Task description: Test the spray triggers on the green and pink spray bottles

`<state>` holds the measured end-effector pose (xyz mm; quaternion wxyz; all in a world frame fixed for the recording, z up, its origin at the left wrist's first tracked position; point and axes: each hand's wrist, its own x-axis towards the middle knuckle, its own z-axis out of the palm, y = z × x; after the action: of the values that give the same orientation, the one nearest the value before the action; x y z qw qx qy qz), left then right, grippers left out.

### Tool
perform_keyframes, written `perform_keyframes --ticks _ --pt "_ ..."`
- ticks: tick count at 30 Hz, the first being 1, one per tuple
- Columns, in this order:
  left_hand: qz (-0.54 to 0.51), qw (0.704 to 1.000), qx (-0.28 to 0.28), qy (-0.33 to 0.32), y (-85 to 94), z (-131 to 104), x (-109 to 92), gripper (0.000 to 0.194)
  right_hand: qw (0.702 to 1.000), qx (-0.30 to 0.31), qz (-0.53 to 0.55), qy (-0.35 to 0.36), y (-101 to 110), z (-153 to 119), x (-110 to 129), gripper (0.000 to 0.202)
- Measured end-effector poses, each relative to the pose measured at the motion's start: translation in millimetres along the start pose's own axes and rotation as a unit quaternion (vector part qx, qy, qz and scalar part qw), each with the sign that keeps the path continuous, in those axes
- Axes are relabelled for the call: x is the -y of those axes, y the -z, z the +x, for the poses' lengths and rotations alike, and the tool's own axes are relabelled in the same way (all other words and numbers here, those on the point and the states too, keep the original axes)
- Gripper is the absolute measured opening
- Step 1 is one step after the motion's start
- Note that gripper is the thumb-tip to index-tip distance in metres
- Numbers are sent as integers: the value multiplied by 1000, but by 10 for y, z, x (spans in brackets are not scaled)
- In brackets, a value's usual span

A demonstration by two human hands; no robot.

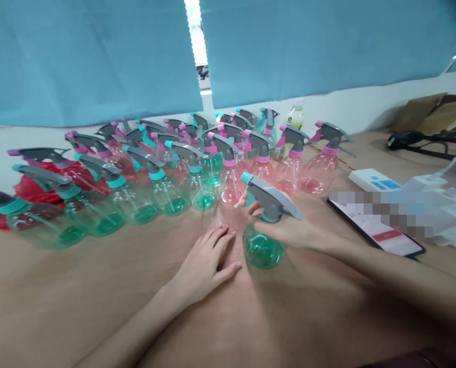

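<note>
My right hand (277, 227) is wrapped round the neck of a spray bottle (265, 250) with a clear green body and a grey trigger head with turquoise parts. The bottle stands upright, its nozzle pointing to the left. To its left, my left hand (208, 260) rests on the table with fingers stretched out and holds nothing. Just beyond both hands stands a green spray bottle (200, 197), beside a pink spray bottle (230, 186). Another pink spray bottle (320, 168) closes the group on the right.
Several more green and pink spray bottles (138, 202) stand in rows across the wooden table (109, 296). A phone (398, 237), a white device (373, 180) and clear plastic packaging (450, 204) lie at the right. Behind are a drink bottle (294, 116), a cardboard box (423, 115) and blue curtains (97, 56).
</note>
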<state>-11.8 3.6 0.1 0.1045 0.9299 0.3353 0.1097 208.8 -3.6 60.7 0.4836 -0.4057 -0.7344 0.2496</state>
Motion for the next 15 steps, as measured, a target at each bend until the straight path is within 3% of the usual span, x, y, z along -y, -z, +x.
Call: perform_keyframes --ticks 6,15 --pt "-1 1000 -1 2 10 -1 -13 57 996 2 94 -3 -2 -5 -23 13" --pt "-3 1000 -2 3 17 3 -17 55 997 3 72 -2 40 13 23 10"
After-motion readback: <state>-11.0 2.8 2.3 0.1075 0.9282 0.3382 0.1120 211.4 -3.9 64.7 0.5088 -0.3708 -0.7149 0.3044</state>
